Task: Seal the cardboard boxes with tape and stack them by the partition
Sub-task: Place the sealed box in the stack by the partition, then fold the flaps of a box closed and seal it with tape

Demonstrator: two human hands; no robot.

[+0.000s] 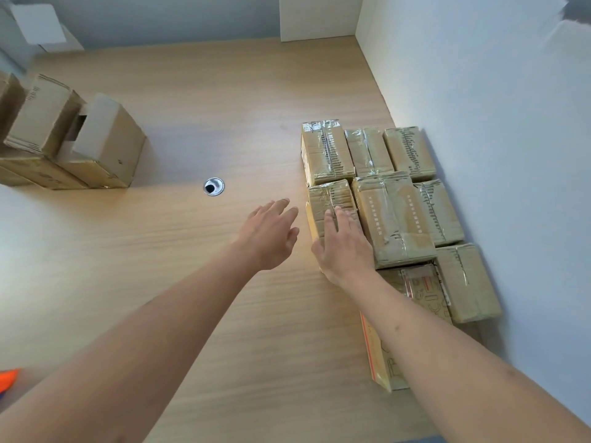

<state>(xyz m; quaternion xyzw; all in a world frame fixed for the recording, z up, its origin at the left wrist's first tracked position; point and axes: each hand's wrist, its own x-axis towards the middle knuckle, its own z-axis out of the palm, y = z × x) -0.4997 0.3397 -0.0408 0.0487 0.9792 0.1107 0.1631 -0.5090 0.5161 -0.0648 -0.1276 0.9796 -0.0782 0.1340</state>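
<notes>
Several taped cardboard boxes are stacked against the white partition (479, 123) on the right of the desk. My right hand (343, 244) lies flat, fingers straight, on the top of the nearest left box (331, 195) of that stack. My left hand (271, 233) hovers open just left of that box, above the desk and apart from it. A larger sealed box (393, 215) stands right beside my right hand. A printed box (425, 289) with orange marks lies lower, partly under my right forearm.
Untaped boxes (105, 142) with open flaps stand in a group at the far left of the wooden desk (192, 266). A round metal cable hole (213, 186) sits mid-desk. An orange object (8, 377) peeks in at the left edge.
</notes>
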